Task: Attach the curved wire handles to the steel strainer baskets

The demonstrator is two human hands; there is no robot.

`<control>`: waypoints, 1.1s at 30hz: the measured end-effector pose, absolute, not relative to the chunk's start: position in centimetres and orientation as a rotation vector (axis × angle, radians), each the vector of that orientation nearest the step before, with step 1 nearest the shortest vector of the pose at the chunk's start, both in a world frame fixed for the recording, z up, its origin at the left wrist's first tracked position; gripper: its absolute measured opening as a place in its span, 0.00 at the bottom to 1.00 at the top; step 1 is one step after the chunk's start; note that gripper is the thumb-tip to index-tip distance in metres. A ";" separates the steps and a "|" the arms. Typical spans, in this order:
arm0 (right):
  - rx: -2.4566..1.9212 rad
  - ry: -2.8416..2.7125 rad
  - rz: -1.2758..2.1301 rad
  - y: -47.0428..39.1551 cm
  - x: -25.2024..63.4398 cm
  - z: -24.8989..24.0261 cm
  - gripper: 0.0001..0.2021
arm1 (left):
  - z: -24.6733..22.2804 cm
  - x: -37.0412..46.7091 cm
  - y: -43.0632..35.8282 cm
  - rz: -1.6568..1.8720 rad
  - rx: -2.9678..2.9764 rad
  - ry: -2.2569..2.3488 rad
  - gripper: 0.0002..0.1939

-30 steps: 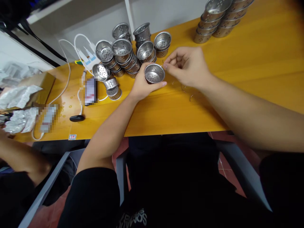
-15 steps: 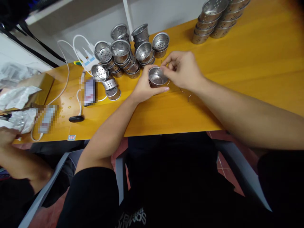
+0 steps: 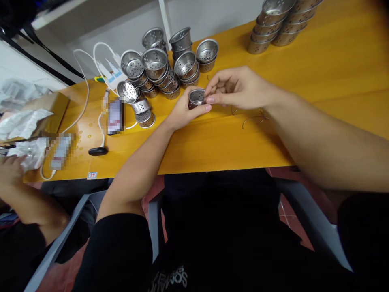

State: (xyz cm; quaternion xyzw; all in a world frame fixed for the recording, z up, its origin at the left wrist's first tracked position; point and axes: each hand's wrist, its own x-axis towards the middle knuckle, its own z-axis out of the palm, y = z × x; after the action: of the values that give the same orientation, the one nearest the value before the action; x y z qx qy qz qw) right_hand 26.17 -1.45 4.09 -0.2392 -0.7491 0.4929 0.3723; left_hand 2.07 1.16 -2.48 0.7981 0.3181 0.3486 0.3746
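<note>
My left hand [image 3: 185, 108] is wrapped round a small perforated metal cup [image 3: 196, 95], its thumb across the near side. The cup's open top faces up and partly toward me. At the cup's right rim, my right hand [image 3: 231, 88] has thumb and fingers pinched together; whatever is between them is too small to make out. Thin curved wires [image 3: 252, 117] lie on the table just below and behind the right hand. Beyond the left hand stand stacks of similar perforated cups [image 3: 154, 65], some nested and some tipped over.
More stacked cups [image 3: 267, 28] stand at the back right of the yellow table [image 3: 194, 150]. To the left lie a phone [image 3: 114, 117], a power strip [image 3: 114, 79] with white cables, and a black oval object [image 3: 97, 151]. Another person's hand [image 3: 11, 170] is by plastic wrapping at far left.
The cup has tipped and sunk a little in my left hand. My right hand has turned and lowered its thumb along the rim. More of the wires now shows.
</note>
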 end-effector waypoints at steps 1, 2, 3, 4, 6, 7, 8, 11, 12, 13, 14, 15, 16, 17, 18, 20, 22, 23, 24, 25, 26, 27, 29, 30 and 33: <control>-0.608 -1.931 1.259 -1.3 26.3 3.9 0.25 | -2.5 2.1 1.1 0.890 2.045 0.807 0.46; -0.620 -1.938 1.247 -1.2 26.4 3.7 0.24 | -2.6 2.1 1.1 0.890 2.052 0.797 0.46; -0.642 -1.931 1.240 -1.1 26.5 3.6 0.24 | -2.7 2.2 1.0 0.895 2.064 0.787 0.47; -0.660 -1.919 1.242 -1.0 26.6 3.4 0.23 | -2.9 2.2 1.1 0.902 2.081 0.776 0.48; -0.674 -1.901 1.253 -0.7 26.6 3.1 0.23 | -3.1 2.3 1.1 0.921 2.117 0.763 0.47; -0.672 -1.898 1.254 -0.7 26.5 3.0 0.22 | -3.2 2.3 1.1 0.926 2.133 0.763 0.46; -0.665 -1.895 1.251 -0.6 26.5 2.9 0.22 | -3.3 2.4 1.2 0.928 2.148 0.767 0.44; -0.651 -1.886 1.228 -0.5 26.2 2.7 0.22 | -3.4 2.3 1.2 0.935 2.169 0.782 0.39; -0.645 -1.882 1.223 -0.5 26.2 2.6 0.21 | -3.4 2.3 1.2 0.937 2.167 0.787 0.39; -0.637 -1.878 1.222 -0.6 26.1 2.5 0.21 | -3.4 2.3 1.1 0.937 2.163 0.789 0.38; -0.628 -1.875 1.225 -0.6 26.0 2.5 0.20 | -3.4 2.4 1.1 0.934 2.162 0.791 0.38; -0.619 -1.874 1.228 -0.6 25.9 2.5 0.19 | -3.4 2.4 1.1 0.928 2.163 0.793 0.37; -0.613 -1.873 1.229 -0.7 25.9 2.5 0.19 | -3.4 2.4 1.1 0.921 2.168 0.793 0.36; -0.612 -1.873 1.230 -0.7 25.9 2.6 0.18 | -3.3 2.4 1.0 0.916 2.173 0.794 0.36; -0.616 -1.875 1.231 -0.8 25.8 2.7 0.19 | -3.3 2.4 1.0 0.913 2.178 0.795 0.35; -0.634 -1.880 1.246 -0.9 25.8 2.8 0.21 | -3.2 2.4 1.0 0.909 2.180 0.804 0.34; -0.644 -1.880 1.269 -0.9 25.8 3.0 0.24 | -3.0 2.3 0.9 0.901 2.176 0.816 0.34; -0.646 -1.880 1.278 -0.9 25.8 3.0 0.26 | -2.9 2.3 0.9 0.896 2.172 0.822 0.34; -0.648 -1.878 1.279 -1.0 25.8 3.1 0.27 | -2.8 2.3 0.9 0.889 2.169 0.826 0.35; -0.650 -1.876 1.275 -1.0 25.7 3.1 0.28 | -2.7 2.3 0.9 0.886 2.166 0.831 0.35; -0.655 -1.874 1.265 -1.1 25.7 3.2 0.29 | -2.7 2.3 0.8 0.883 2.163 0.834 0.36; -0.664 -1.874 1.254 -1.1 25.6 3.2 0.30 | -2.6 2.3 0.8 0.881 2.159 0.838 0.36; -0.701 -1.884 1.227 -1.4 25.5 3.5 0.31 | -2.6 2.3 0.9 0.880 2.140 0.844 0.36; -0.729 -1.888 1.199 -1.5 25.4 3.6 0.32 | -2.7 2.4 1.0 0.882 2.128 0.845 0.37; -0.819 -1.863 1.028 -1.8 25.3 4.0 0.35 | -2.9 2.4 1.2 0.911 2.082 0.846 0.38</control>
State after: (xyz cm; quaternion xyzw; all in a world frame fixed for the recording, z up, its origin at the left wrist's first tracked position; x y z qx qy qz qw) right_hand 25.28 -1.79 3.98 -0.3264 -0.7426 0.4096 0.4175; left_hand 2.39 1.23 -2.91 0.8041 0.3269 0.3518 0.3506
